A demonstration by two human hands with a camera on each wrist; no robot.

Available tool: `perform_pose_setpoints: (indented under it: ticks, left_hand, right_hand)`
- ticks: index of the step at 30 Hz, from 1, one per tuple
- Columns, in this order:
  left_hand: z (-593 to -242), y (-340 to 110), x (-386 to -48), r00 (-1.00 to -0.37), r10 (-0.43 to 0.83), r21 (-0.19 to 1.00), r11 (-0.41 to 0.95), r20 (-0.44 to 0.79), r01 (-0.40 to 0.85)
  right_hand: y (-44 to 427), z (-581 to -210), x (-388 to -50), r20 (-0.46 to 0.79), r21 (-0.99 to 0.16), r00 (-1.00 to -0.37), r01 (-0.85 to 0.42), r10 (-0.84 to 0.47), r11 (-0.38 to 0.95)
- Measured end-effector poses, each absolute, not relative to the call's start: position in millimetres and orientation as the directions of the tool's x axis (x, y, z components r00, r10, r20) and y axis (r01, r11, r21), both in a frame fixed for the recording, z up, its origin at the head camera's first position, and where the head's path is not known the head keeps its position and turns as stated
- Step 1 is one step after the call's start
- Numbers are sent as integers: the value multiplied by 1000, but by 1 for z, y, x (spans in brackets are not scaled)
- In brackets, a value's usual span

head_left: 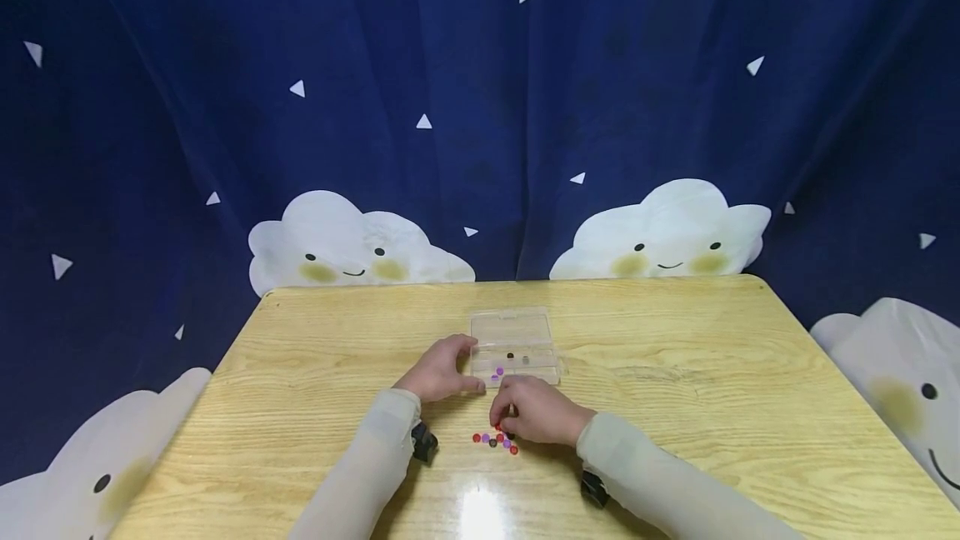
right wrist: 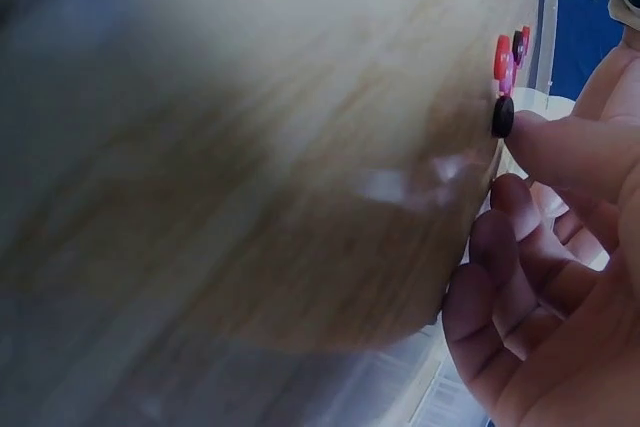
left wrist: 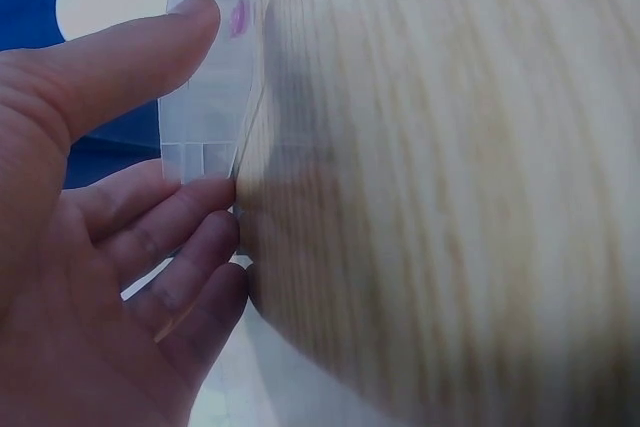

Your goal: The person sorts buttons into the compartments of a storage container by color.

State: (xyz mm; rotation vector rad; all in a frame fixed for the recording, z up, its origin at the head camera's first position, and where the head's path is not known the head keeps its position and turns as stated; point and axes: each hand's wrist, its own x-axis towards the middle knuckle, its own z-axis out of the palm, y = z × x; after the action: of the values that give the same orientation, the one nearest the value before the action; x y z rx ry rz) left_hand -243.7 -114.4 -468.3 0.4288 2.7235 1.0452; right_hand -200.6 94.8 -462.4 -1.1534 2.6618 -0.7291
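A clear plastic box [head_left: 512, 328] with its lid raised stands on the table, a few purple and dark discs inside. My left hand [head_left: 441, 369] is at the box's left side, thumb and fingers apart; in the left wrist view, the hand's [left wrist: 120, 217] fingertips touch the box [left wrist: 205, 97] near its edge. Just in front of the box, my right hand [head_left: 542, 412] is lowered over several small red, purple and dark discs [head_left: 476, 438]. The right wrist view has that hand's [right wrist: 560, 247] thumb tip against a black disc [right wrist: 503, 117], its other fingers bent near the tabletop.
The wooden table [head_left: 675, 390] extends on both sides of the hands. Behind it hangs a dark blue curtain [head_left: 480, 40] with white triangles and smiling clouds. A bright reflection lies on the tabletop in front of the loose discs.
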Motion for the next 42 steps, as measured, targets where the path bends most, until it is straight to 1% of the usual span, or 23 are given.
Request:
perform_pose_setpoints:
  ticks: [17, 26, 31, 34, 39, 42]
  left_hand:
    - [-468, -113, -245, -944, 322, 680, 709, -76, 187]
    - [-469, -112, -244, -946, 311, 676, 716, -86, 174]
    - [-470, -112, -244, -943, 321, 679, 711, -83, 182]
    - [-469, -113, -243, -943, 324, 675, 713, -81, 188]
    - [-466, -114, -243, -949, 304, 674, 718, -83, 171]
    - [-467, -113, -242, -946, 315, 672, 717, -81, 182]
  right_hand:
    - [96, -465, -200, 43, -443, -689, -663, -724, 604]
    - [99, -462, -196, 8, -481, -674, -650, -739, 588]
    - [104, -455, -189, 32, -483, -662, -666, -749, 568]
    - [106, -450, -179, 64, -479, -621, -706, -782, 521]
    - [100, -449, -161, 108, -430, -495, -805, -862, 409]
    - [96, -452, -155, 106, -406, -448, -834, -888, 373]
